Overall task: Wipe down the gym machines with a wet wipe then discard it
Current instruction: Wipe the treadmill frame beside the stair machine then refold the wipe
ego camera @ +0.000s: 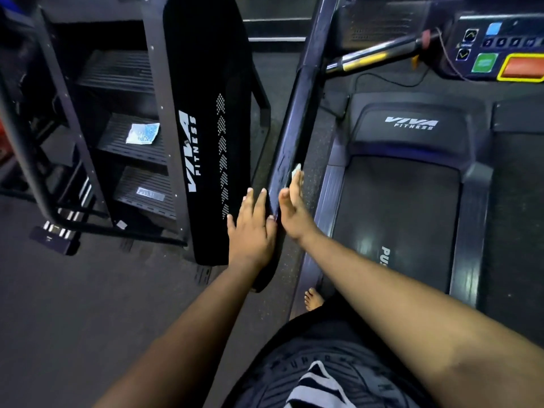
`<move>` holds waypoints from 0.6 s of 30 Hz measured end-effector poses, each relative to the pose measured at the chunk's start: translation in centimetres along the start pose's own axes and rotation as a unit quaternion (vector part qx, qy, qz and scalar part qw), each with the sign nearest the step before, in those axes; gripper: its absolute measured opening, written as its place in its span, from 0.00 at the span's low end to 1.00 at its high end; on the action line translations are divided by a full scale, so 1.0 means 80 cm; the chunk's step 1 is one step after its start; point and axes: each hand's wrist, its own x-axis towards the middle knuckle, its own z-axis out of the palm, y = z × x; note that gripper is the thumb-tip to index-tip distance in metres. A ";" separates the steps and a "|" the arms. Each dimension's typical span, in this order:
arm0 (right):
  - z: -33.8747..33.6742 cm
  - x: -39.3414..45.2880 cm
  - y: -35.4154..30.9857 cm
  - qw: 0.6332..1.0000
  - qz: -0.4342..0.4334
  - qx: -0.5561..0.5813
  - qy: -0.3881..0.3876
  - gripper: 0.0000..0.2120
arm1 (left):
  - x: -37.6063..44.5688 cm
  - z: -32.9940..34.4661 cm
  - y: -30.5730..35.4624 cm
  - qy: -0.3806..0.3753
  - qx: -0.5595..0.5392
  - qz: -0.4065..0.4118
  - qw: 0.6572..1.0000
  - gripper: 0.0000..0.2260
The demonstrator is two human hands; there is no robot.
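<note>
Two hands on the treadmill rail

The left hand lies flat and open on the rail. The right hand presses a wet wipe there with straight fingers.

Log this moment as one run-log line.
stage: wiping | right hand: presses wet wipe on treadmill side rail | left hand: flat on rail | discard: not yet

Most of the wipe is hidden behind the right hand; only a corner shows. The console is cut off at the right edge, its button labels blurred.
</note>
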 end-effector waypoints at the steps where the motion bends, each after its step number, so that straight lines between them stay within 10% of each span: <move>1: -0.010 0.015 -0.005 1.000 0.003 -0.008 0.001 0.64 | 0.008 -0.003 0.004 0.006 0.005 0.011 1.000 0.27; 18: -0.054 0.065 0.007 0.987 -0.122 -0.043 -0.099 0.52 | 0.137 -0.002 0.076 -0.003 -0.012 0.024 1.000 0.27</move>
